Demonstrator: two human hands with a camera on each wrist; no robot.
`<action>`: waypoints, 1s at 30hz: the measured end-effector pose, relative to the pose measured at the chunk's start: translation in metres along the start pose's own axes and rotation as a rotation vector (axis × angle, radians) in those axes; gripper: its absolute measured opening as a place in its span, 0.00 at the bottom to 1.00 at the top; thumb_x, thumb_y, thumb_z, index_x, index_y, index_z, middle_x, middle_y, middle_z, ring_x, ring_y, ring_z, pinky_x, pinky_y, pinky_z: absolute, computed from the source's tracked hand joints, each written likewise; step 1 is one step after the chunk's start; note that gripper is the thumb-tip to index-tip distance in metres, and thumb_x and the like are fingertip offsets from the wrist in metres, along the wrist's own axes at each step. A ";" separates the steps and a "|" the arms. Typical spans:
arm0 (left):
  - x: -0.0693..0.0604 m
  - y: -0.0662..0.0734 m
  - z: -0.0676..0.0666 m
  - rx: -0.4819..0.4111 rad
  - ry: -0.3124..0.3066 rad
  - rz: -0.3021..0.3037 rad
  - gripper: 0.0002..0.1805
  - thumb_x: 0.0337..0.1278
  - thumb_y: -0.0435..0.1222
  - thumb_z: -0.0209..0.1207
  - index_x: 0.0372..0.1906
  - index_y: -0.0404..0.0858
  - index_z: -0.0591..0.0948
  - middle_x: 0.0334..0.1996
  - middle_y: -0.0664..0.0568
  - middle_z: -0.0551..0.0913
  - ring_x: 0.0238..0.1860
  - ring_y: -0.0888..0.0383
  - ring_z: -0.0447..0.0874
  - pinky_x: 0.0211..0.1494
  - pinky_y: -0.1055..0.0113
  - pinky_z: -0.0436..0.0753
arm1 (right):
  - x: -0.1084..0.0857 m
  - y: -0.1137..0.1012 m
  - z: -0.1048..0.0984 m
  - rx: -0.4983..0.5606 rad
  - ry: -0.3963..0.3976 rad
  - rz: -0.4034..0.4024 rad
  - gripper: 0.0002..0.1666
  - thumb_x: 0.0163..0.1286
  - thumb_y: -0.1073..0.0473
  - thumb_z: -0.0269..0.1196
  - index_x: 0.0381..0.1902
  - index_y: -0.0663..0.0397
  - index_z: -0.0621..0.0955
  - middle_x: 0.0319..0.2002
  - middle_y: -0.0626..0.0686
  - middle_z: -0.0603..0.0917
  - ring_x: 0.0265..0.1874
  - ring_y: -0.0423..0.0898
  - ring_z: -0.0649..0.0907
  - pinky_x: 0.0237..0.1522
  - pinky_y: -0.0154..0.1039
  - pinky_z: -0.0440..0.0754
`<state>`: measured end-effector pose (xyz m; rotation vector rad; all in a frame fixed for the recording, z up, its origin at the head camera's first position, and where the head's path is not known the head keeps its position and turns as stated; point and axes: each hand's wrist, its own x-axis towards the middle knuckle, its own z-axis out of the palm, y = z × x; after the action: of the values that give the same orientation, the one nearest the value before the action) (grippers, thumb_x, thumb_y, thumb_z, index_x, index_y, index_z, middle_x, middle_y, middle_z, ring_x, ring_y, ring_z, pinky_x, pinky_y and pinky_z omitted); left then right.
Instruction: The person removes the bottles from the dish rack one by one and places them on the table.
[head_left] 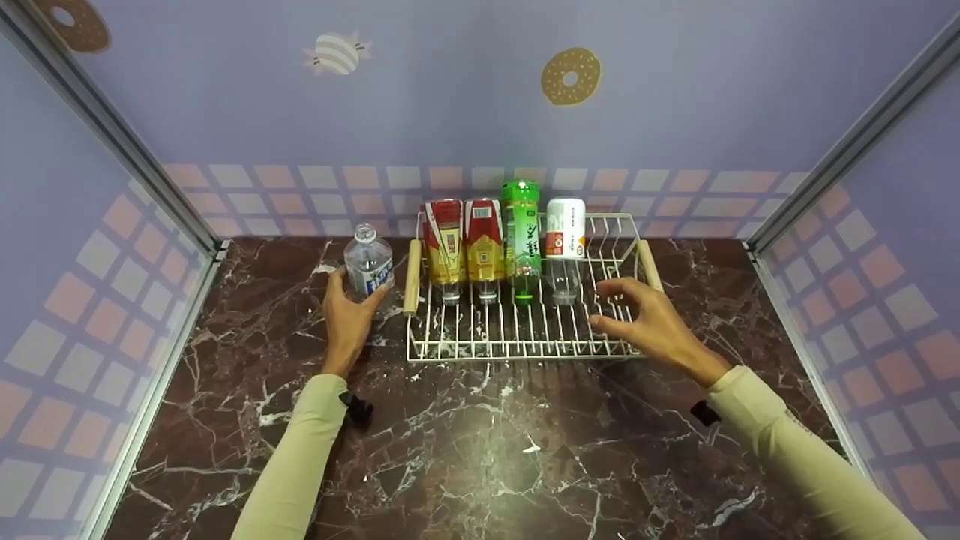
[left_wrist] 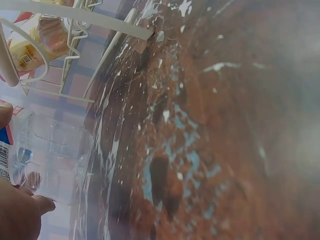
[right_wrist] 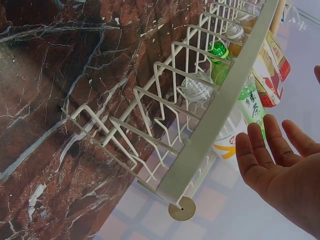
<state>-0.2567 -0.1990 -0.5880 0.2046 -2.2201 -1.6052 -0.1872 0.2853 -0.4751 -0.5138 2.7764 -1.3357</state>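
Lilac wall panels (head_left: pixel 450 112), printed with doughnuts (head_left: pixel 570 76) and banded along the base with pink and white checks (head_left: pixel 375 178), are set behind and beside a dark, white-veined counter (head_left: pixel 495 450). A white wire rack (head_left: pixel 525 358) is placed at the far middle of the counter, with a left wooden handle (head_left: pixel 412 277) and a right wooden handle (head_left: pixel 649 265) fitted at its ends. Four bottles are seated in the rack, necks down, in a row from left to right: two red-and-yellow bottles (head_left: pixel 448 247), a green bottle (head_left: pixel 523 240) and a white-labelled bottle (head_left: pixel 566 225).

A clear bottle (head_left: pixel 367 259) with a blue-and-white label is located just left of the rack, upright, neck up. It is grasped by the left hand (head_left: pixel 346 319) — thumb on the near right side; whether its base is rested on the counter cannot be told. The right hand (head_left: pixel 645 319) is positioned at the rack's right end — fingers released, spread and slightly bent. Both forearms are covered by pale sleeves (head_left: pixel 292 450).
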 end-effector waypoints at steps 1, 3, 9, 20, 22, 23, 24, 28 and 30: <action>0.001 0.000 0.001 -0.001 0.001 -0.008 0.42 0.60 0.42 0.82 0.73 0.32 0.75 0.68 0.37 0.81 0.70 0.41 0.79 0.79 0.45 0.76 | 0.000 0.000 0.000 0.000 0.001 -0.001 0.37 0.69 0.55 0.80 0.70 0.65 0.80 0.65 0.65 0.85 0.65 0.68 0.82 0.72 0.67 0.79; 0.002 0.000 0.003 0.000 0.006 -0.017 0.43 0.59 0.43 0.82 0.74 0.32 0.75 0.68 0.37 0.81 0.70 0.40 0.79 0.80 0.45 0.76 | -0.001 0.001 0.000 -0.004 0.005 -0.004 0.38 0.69 0.55 0.80 0.70 0.65 0.80 0.64 0.65 0.85 0.65 0.68 0.82 0.72 0.67 0.79; 0.006 -0.003 0.006 -0.028 0.024 -0.019 0.43 0.61 0.38 0.81 0.75 0.29 0.72 0.69 0.32 0.80 0.70 0.37 0.80 0.79 0.44 0.77 | -0.002 0.002 0.000 -0.010 0.021 0.007 0.36 0.68 0.58 0.80 0.69 0.65 0.80 0.64 0.64 0.86 0.64 0.63 0.83 0.72 0.67 0.78; 0.007 -0.005 0.005 -0.012 -0.020 -0.053 0.46 0.66 0.39 0.78 0.81 0.32 0.66 0.74 0.32 0.76 0.75 0.38 0.76 0.83 0.46 0.72 | -0.002 0.004 -0.002 0.014 0.021 0.034 0.37 0.70 0.52 0.80 0.70 0.64 0.80 0.65 0.63 0.85 0.66 0.66 0.82 0.73 0.67 0.78; 0.005 -0.004 0.003 -0.007 -0.037 -0.050 0.47 0.67 0.40 0.77 0.82 0.33 0.64 0.75 0.32 0.75 0.76 0.38 0.74 0.84 0.46 0.70 | -0.002 0.004 -0.002 0.016 0.021 0.037 0.37 0.71 0.51 0.79 0.70 0.63 0.80 0.65 0.63 0.85 0.65 0.63 0.82 0.72 0.66 0.78; 0.005 -0.003 0.002 -0.008 -0.044 -0.048 0.47 0.67 0.39 0.77 0.82 0.32 0.64 0.76 0.32 0.74 0.77 0.38 0.73 0.85 0.46 0.69 | -0.002 0.004 -0.002 0.018 0.021 0.036 0.37 0.71 0.51 0.79 0.70 0.64 0.80 0.65 0.63 0.85 0.65 0.62 0.82 0.72 0.67 0.78; 0.004 -0.002 0.000 -0.009 -0.048 -0.046 0.47 0.67 0.39 0.77 0.82 0.32 0.63 0.76 0.32 0.73 0.77 0.37 0.72 0.86 0.45 0.68 | -0.002 0.004 -0.002 0.018 0.020 0.035 0.37 0.71 0.51 0.78 0.70 0.64 0.80 0.65 0.63 0.85 0.65 0.62 0.82 0.72 0.67 0.78; -0.002 0.001 -0.005 -0.001 -0.061 -0.041 0.49 0.69 0.39 0.75 0.84 0.31 0.60 0.80 0.31 0.68 0.81 0.35 0.66 0.88 0.44 0.63 | -0.002 0.005 -0.003 0.018 0.021 0.035 0.37 0.72 0.51 0.78 0.70 0.64 0.80 0.65 0.63 0.85 0.65 0.62 0.82 0.72 0.65 0.79; -0.005 0.003 -0.008 0.020 -0.061 -0.044 0.49 0.69 0.39 0.75 0.84 0.31 0.59 0.81 0.31 0.66 0.82 0.35 0.63 0.88 0.43 0.61 | -0.002 0.004 -0.004 0.019 0.019 0.040 0.37 0.72 0.52 0.78 0.71 0.64 0.79 0.66 0.63 0.84 0.65 0.63 0.82 0.72 0.65 0.79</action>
<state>-0.2487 -0.2032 -0.5842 0.2135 -2.2941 -1.6329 -0.1874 0.2916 -0.4757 -0.4447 2.7704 -1.3650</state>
